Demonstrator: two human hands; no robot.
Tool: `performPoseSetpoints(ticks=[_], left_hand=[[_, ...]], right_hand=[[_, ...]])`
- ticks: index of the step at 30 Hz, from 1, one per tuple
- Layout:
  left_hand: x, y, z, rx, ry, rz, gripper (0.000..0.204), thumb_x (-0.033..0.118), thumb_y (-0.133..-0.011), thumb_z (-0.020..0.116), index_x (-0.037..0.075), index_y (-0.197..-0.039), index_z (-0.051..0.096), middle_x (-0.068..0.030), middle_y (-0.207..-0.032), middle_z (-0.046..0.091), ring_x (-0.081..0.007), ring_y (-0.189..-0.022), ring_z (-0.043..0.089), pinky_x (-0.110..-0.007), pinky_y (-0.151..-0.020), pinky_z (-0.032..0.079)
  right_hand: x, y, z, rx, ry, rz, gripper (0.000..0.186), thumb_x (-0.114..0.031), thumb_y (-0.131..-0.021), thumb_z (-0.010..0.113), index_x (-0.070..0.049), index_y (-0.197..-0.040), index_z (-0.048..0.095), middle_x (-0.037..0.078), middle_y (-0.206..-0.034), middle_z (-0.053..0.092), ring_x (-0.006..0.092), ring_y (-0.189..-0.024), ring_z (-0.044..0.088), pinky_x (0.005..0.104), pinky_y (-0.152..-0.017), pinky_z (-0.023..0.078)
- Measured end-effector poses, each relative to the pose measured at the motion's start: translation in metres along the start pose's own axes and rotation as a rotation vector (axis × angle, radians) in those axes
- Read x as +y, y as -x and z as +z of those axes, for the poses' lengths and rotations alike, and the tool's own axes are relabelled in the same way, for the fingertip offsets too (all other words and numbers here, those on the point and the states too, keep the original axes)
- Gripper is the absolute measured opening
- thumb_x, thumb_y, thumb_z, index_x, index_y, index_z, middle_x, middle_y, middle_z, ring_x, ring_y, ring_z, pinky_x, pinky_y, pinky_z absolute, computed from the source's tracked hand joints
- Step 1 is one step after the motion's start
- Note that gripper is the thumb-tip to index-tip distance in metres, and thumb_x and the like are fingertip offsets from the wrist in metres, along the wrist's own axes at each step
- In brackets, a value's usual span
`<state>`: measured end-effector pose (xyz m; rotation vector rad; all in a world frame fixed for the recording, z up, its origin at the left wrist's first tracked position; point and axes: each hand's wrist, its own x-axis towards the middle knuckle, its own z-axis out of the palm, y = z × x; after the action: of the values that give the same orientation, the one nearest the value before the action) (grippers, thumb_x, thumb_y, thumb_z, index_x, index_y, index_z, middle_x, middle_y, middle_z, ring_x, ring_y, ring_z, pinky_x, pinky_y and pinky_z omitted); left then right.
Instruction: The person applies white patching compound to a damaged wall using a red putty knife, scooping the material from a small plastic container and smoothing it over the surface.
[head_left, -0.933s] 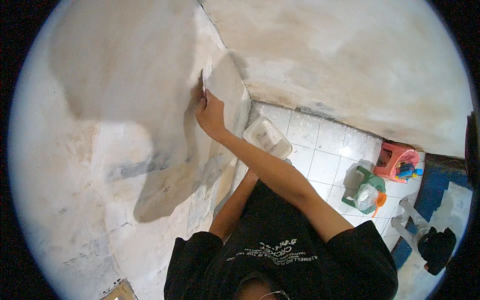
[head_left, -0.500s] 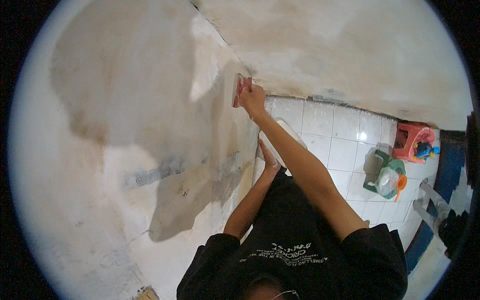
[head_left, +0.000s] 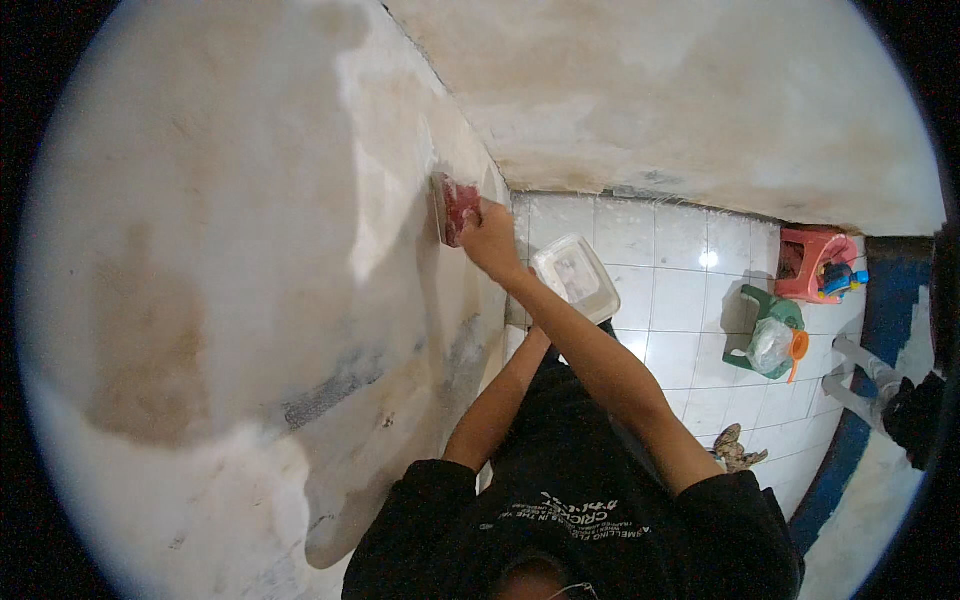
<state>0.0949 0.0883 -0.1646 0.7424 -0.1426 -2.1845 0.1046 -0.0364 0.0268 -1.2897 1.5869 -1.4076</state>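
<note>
My right hand [head_left: 491,241] is closed around a red plastic putty scraper [head_left: 460,208] smeared with white. The scraper's pale edge rests on the left wall [head_left: 300,190], a short way from the corner. Below that hand is a white rectangular tub [head_left: 604,309], open at the top, with whitish paste inside. My left hand [head_left: 541,336] supports the tub at its left side; my right forearm crosses in front and hides most of its fingers.
A second wall [head_left: 700,110] meets the first at the corner, above a white tiled floor [head_left: 625,230]. At right stand a red stool [head_left: 806,262] and a green stool [head_left: 758,300] with a plastic bag [head_left: 770,345] and an orange dipper [head_left: 798,346]. A crumpled patterned cloth [head_left: 735,448] lies nearer.
My right hand has drawn the scraper left and nearer along the wall, away from the corner. The tub now shows more of its inside. My view has shifted slightly.
</note>
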Motion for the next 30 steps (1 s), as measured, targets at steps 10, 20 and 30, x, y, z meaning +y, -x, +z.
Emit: performPoseSetpoints(ticks=[10,20,30], left_hand=[[0.015,0.008,0.065,0.069,-0.004,0.145,0.079,0.067,-0.088,0.022,0.009,-0.141,0.026,-0.0097,-0.142,0.035,-0.0267,-0.128,0.037,-0.04,-0.108,0.028],[0.02,-0.002,0.035,-0.087,0.073,0.212,0.068,0.06,-0.09,0.031,0.01,-0.134,0.039,-0.0081,-0.132,0.047,-0.0268,-0.118,0.048,-0.041,-0.103,0.035],[0.041,0.027,0.032,0.016,0.008,0.25,0.082,0.07,-0.085,0.028,0.007,-0.137,0.033,-0.0149,-0.134,0.043,-0.0317,-0.12,0.045,-0.045,-0.103,0.035]], right_hand=[[0.038,-0.091,0.003,-0.055,-0.087,0.304,0.035,-0.021,-0.082,0.053,0.007,-0.063,0.059,0.017,-0.053,0.055,0.0242,-0.044,0.053,0.0394,-0.039,0.039],[-0.081,-0.125,-0.022,-0.236,-0.309,0.246,0.017,-0.008,-0.074,0.059,0.007,-0.068,0.059,0.009,-0.065,0.056,0.0177,-0.051,0.053,0.0341,-0.042,0.041],[-0.028,-0.106,-0.078,-0.222,-0.674,0.441,0.01,-0.002,-0.08,0.056,0.007,-0.081,0.06,0.011,-0.074,0.062,0.0175,-0.057,0.058,0.0311,-0.049,0.046]])
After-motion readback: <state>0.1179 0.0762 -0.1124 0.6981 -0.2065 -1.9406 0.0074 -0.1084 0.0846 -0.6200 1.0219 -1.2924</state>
